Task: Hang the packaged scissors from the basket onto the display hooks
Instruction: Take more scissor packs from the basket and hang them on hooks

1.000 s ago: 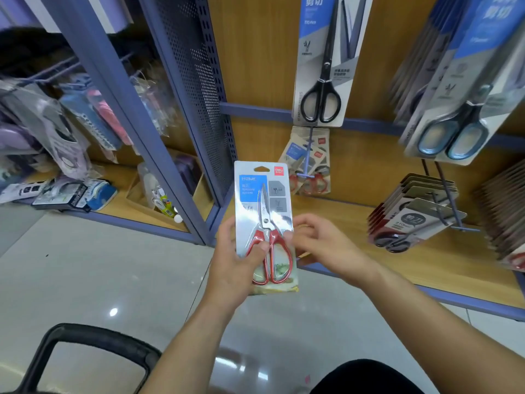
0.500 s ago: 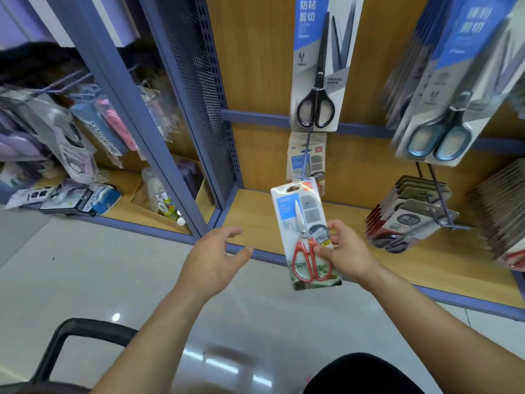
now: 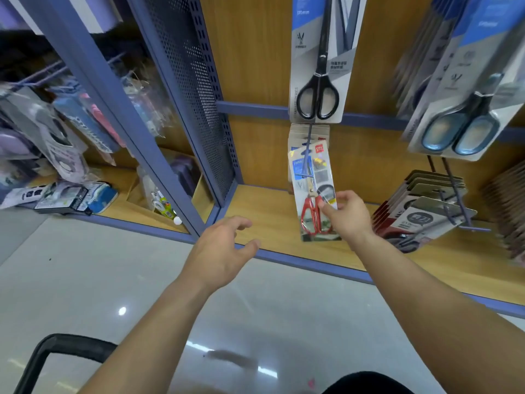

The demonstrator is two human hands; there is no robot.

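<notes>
Red-handled scissors in a clear blister pack [image 3: 314, 191] are pinched low by the right hand [image 3: 349, 220], likely leaving the top free at the blue wire hook [image 3: 306, 155]; the left hand [image 3: 224, 251] hovers empty, fingers relaxed.

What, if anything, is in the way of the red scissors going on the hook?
Nothing visible. The right hand holds the pack up at the hook; other packs hang farther back on it.

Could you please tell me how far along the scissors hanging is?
Done: packs hang on the lower hook. In hand: right hand holds the red-handled pack at it, threading unclear. Left: release; contents of the basket are out of view.
</notes>
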